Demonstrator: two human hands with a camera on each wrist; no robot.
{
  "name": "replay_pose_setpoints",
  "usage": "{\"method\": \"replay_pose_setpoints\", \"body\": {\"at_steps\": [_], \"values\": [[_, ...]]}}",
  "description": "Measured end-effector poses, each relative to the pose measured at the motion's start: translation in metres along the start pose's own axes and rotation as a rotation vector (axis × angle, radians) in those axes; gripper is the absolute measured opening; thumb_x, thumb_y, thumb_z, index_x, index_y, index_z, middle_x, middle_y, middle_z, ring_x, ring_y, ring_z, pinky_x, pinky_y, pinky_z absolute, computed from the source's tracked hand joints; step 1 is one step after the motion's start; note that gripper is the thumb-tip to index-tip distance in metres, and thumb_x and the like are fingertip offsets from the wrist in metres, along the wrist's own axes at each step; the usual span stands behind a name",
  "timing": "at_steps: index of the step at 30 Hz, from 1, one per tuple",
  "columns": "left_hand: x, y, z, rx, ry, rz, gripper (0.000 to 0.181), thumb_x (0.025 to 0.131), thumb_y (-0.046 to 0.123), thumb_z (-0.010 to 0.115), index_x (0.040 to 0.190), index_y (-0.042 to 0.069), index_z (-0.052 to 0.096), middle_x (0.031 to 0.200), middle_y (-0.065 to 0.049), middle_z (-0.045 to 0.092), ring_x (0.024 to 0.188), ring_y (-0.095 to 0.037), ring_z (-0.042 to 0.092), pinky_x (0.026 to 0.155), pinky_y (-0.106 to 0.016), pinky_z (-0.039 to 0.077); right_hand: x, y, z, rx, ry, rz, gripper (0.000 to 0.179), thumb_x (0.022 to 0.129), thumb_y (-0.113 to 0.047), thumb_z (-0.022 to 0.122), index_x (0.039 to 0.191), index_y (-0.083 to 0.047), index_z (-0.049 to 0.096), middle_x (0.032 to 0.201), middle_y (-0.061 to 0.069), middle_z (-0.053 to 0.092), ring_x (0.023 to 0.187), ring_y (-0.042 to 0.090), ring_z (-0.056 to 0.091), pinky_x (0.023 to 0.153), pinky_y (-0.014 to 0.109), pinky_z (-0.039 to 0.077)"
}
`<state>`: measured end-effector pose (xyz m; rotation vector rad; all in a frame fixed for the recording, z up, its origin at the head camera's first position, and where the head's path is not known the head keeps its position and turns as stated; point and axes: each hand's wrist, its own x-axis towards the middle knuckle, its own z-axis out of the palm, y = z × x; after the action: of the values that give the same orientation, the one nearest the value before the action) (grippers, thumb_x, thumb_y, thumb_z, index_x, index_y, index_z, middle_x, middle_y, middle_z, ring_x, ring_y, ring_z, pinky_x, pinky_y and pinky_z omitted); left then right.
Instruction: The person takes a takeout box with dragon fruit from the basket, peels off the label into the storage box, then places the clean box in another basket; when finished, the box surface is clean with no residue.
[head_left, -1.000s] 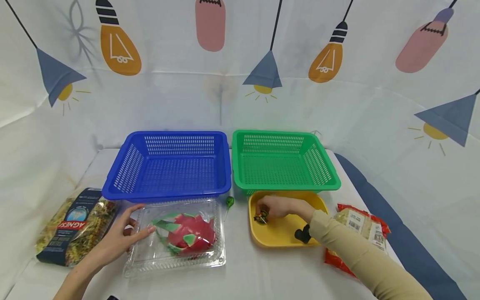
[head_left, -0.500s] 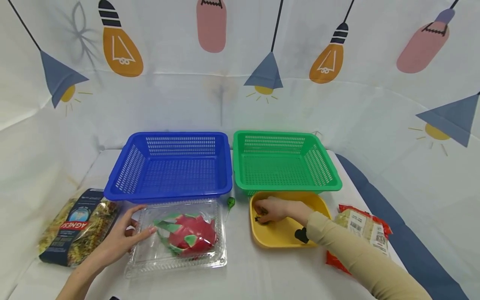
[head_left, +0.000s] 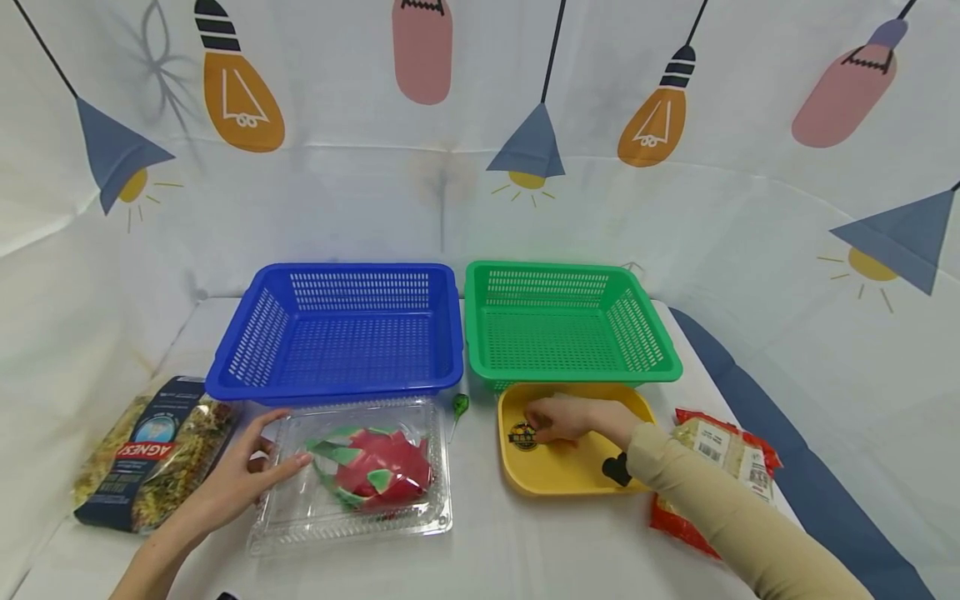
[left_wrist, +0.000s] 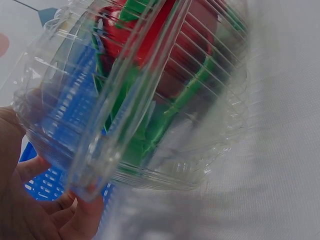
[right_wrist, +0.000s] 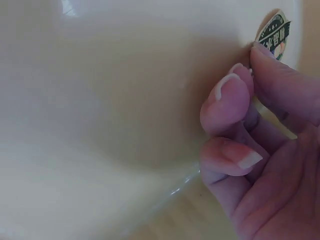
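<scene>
At the left end of the tray (head_left: 566, 472) lies the label (head_left: 517, 437), partly covered by the right hand (head_left: 566, 417); its fingers bunch at the label's edge, but I cannot tell whether they pinch it. With the label still in the tray, that handling looks unfinished. To its left, the left hand (head_left: 232, 485) spreads thumb and forefinger against the box (head_left: 292, 518), which seems closed over the fruit (head_left: 386, 468). Beyond sit the blue basket (head_left: 337, 390) and green basket (head_left: 573, 374). Clear ridges blur the fruit's outline; the sleeve (head_left: 727, 508) hides part of the red bag (head_left: 756, 471); a dark lump (head_left: 617, 470) beside it is unidentifiable.
</scene>
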<state>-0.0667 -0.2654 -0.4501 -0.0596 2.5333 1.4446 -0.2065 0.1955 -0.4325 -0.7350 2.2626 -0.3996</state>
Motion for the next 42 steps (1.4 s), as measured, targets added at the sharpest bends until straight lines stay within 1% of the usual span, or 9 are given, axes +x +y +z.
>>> {"method": "replay_pose_setpoints", "body": {"at_steps": [10, 14, 17, 21, 25, 29, 33, 36, 42], "values": [[0.001, -0.001, 0.000, -0.002, 0.000, 0.007, 0.077, 0.098, 0.027, 0.065, 0.156, 0.011, 0.017, 0.095, -0.011, 0.043, 0.062, -0.012, 0.047, 0.049, -0.033, 0.049, -0.011, 0.005, -0.006, 0.020, -0.016, 0.014, 0.007, 0.095, -0.001, 0.062, 0.093, -0.005, 0.056, 0.071, 0.001, 0.053, 0.049, 0.012, 0.050, 0.046, 0.020, 0.043], [0.001, -0.001, 0.000, -0.001, 0.005, 0.021, 0.077, 0.098, 0.026, 0.066, 0.156, 0.010, 0.018, 0.095, -0.011, 0.043, 0.062, -0.012, 0.047, 0.048, -0.032, 0.049, -0.019, 0.005, -0.010, 0.063, -0.014, 0.048, 0.003, 0.095, -0.003, 0.064, 0.095, -0.004, 0.061, 0.071, 0.002, 0.055, 0.051, 0.013, 0.049, 0.049, 0.021, 0.042], [0.001, 0.000, 0.001, 0.002, 0.008, 0.027, 0.077, 0.097, 0.025, 0.066, 0.156, 0.010, 0.019, 0.094, -0.011, 0.043, 0.062, -0.012, 0.047, 0.048, -0.032, 0.049, -0.026, 0.003, -0.013, 0.087, -0.002, 0.051, 0.003, 0.097, -0.007, 0.063, 0.098, -0.006, 0.064, 0.075, 0.005, 0.059, 0.057, 0.014, 0.051, 0.054, 0.023, 0.044], [0.001, 0.001, 0.000, 0.003, 0.005, 0.023, 0.076, 0.098, 0.025, 0.065, 0.156, 0.010, 0.019, 0.092, -0.011, 0.043, 0.062, -0.012, 0.047, 0.048, -0.032, 0.049, -0.033, -0.003, -0.017, 0.106, 0.031, -0.026, 0.008, 0.100, -0.012, 0.060, 0.103, -0.007, 0.065, 0.086, 0.011, 0.064, 0.066, 0.017, 0.057, 0.061, 0.028, 0.050], [0.001, 0.001, 0.000, 0.012, 0.005, 0.020, 0.076, 0.098, 0.026, 0.065, 0.156, 0.009, 0.018, 0.090, -0.009, 0.043, 0.062, -0.012, 0.046, 0.049, -0.031, 0.048, -0.036, -0.017, -0.014, 0.202, 0.096, -0.143, 0.016, 0.101, -0.015, 0.059, 0.110, -0.003, 0.063, 0.092, 0.017, 0.067, 0.074, 0.027, 0.064, 0.070, 0.039, 0.058], [0.001, 0.000, 0.000, 0.024, 0.008, 0.022, 0.076, 0.098, 0.027, 0.065, 0.156, 0.009, 0.019, 0.089, -0.009, 0.043, 0.064, -0.011, 0.045, 0.050, -0.030, 0.046, -0.035, -0.038, -0.005, 0.361, 0.167, -0.205, 0.022, 0.102, -0.016, 0.058, 0.116, 0.000, 0.059, 0.095, 0.021, 0.067, 0.082, 0.036, 0.067, 0.076, 0.046, 0.059], [0.001, -0.001, 0.000, 0.026, 0.009, 0.015, 0.076, 0.098, 0.027, 0.064, 0.156, 0.008, 0.019, 0.090, -0.009, 0.044, 0.063, -0.011, 0.045, 0.050, -0.030, 0.046, -0.030, -0.063, 0.009, 0.454, 0.226, -0.216, 0.025, 0.102, -0.018, 0.059, 0.121, -0.003, 0.056, 0.094, 0.016, 0.065, 0.084, 0.036, 0.068, 0.077, 0.049, 0.058], [0.001, -0.001, 0.000, 0.023, 0.007, 0.010, 0.076, 0.099, 0.027, 0.064, 0.156, 0.009, 0.018, 0.091, -0.010, 0.044, 0.062, -0.011, 0.045, 0.051, -0.030, 0.046, -0.024, -0.082, 0.020, 0.475, 0.252, -0.215, 0.032, 0.102, -0.021, 0.059, 0.129, -0.005, 0.051, 0.095, 0.009, 0.063, 0.086, 0.033, 0.068, 0.079, 0.047, 0.058], [0.001, -0.002, 0.002, 0.029, 0.015, 0.016, 0.075, 0.099, 0.027, 0.063, 0.156, 0.009, 0.018, 0.089, -0.009, 0.043, 0.069, -0.012, 0.042, 0.054, -0.029, 0.042, -0.009, -0.110, 0.044, 0.528, 0.258, -0.221, 0.058, 0.102, -0.029, 0.058, 0.148, -0.004, 0.034, 0.106, 0.008, 0.058, 0.092, 0.034, 0.068, 0.081, 0.044, 0.057]]}}
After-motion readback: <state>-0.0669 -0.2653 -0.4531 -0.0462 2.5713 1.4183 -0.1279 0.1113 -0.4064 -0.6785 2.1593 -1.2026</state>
